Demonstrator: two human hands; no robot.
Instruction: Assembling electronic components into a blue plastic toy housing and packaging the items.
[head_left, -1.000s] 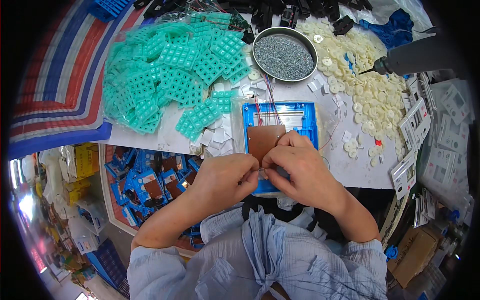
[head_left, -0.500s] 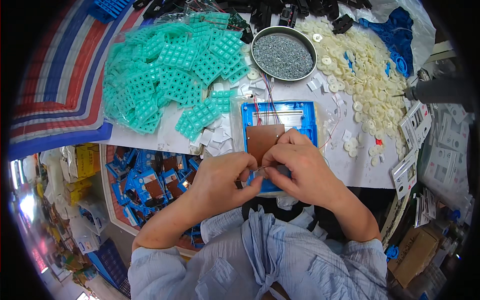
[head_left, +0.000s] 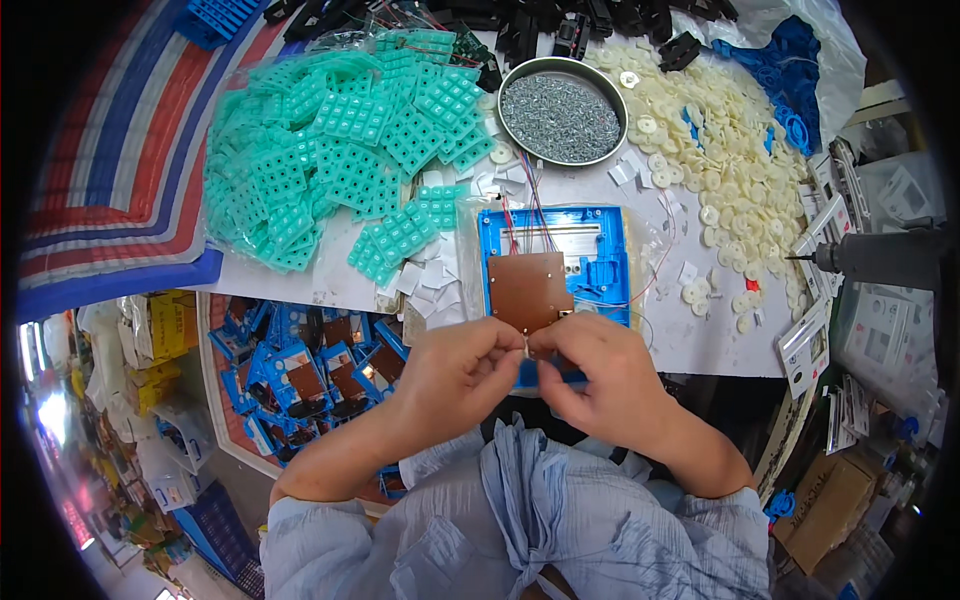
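Head: flat brown board (head_left: 525, 288) overlies blue casing (head_left: 604, 272); left hand (head_left: 453, 370) and right hand (head_left: 612, 368) have curled fingers, grip unclear.

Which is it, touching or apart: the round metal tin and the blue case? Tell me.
Apart: the head view shows a strip of white tabletop between the round metal tin and the blue case.

right hand (head_left: 612, 375) lower, blue case (head_left: 604, 272) more exposed, dark screwdriver (head_left: 880, 260) lower

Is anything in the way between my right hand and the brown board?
Nothing visible: your right hand is at the lower edge of the brown board; your left hand is beside it, not between.
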